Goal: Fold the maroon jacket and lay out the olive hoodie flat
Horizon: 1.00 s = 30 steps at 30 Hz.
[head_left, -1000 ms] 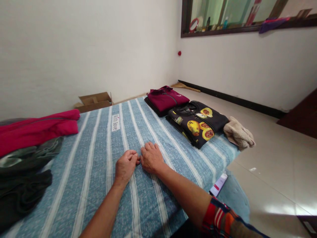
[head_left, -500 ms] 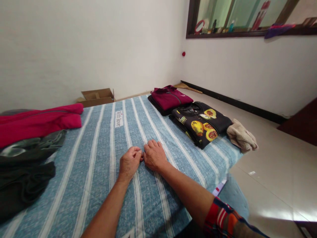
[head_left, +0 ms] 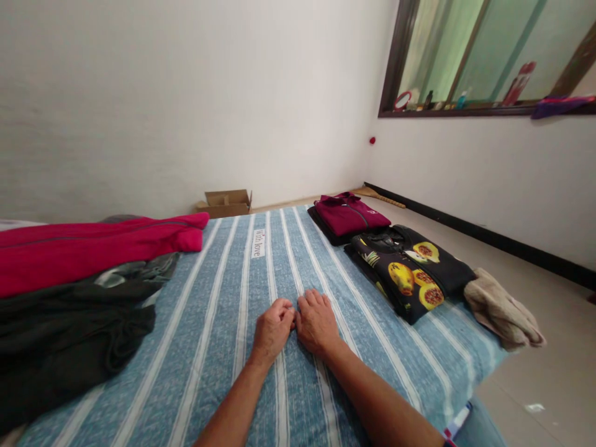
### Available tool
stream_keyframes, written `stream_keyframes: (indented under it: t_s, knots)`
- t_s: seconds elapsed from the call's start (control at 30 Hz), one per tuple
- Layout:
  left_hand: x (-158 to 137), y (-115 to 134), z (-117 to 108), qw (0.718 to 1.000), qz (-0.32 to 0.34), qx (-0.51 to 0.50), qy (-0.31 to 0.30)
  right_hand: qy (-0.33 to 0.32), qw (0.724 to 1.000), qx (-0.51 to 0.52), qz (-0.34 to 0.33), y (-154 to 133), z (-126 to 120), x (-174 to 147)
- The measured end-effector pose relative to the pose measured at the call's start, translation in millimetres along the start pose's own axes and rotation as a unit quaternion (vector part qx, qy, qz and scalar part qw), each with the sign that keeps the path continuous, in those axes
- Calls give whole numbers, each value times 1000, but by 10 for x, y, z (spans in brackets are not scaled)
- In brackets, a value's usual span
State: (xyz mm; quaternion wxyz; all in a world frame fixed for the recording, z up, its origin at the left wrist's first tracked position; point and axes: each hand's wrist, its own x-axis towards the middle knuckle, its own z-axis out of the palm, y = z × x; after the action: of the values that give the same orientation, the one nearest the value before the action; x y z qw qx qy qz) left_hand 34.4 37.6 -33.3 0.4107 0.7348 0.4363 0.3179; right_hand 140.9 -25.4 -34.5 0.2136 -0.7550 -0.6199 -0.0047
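Note:
My left hand (head_left: 274, 330) rests on the blue-and-white striped bedsheet (head_left: 223, 335), its fingers curled in and the thumb against the forefinger. What those fingers hold, if anything, is hidden. Right beside it, my right hand (head_left: 317, 321) lies palm down on the sheet with its fingers stretched forward, side by side. The thumbs nearly meet, and I cannot tell whether they touch. To the right lies a folded black garment with a yellow papaya print (head_left: 414, 273). Behind that is a folded maroon zip jacket (head_left: 351, 214) on top of dark cloth.
On the left lie a crimson garment (head_left: 102, 245) and a heap of dark clothes (head_left: 79, 335). A beige cloth (head_left: 503, 307) hangs over the bed's right edge. Beyond the bed stands an open cardboard box (head_left: 226, 203) by the wall. A window ledge (head_left: 465, 113) holds small items.
The view has swung up and to the left, so everything sits lower and further right. Both hands keep about the same place and pose on the sheet.

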Motion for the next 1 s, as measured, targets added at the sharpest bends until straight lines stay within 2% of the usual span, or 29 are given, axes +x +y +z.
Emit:
stream_keyframes:
  t_s: [0.3, 0.57, 0.7, 0.83, 1.0]
  knots:
    - [-20, -76, -12, 1000, 13, 19, -1, 0, 1000, -25, -1, -32, 124, -17]
    - [-24, -31, -57, 1000, 16, 17, 12, -58, 997, -38, 23, -188, -49, 203]
    - [-23, 7, -92, 1000, 4, 10, 17, -58, 997, -28, 38, -233, -70, 392]
    - [-6, -19, -102, 999, -32, -13, 23, -40, 999, -7, 26, -221, 23, 564]
    - [-3, -70, -88, 999, -44, -6, 10, -4, 1000, 3, -6, -141, 247, 673]
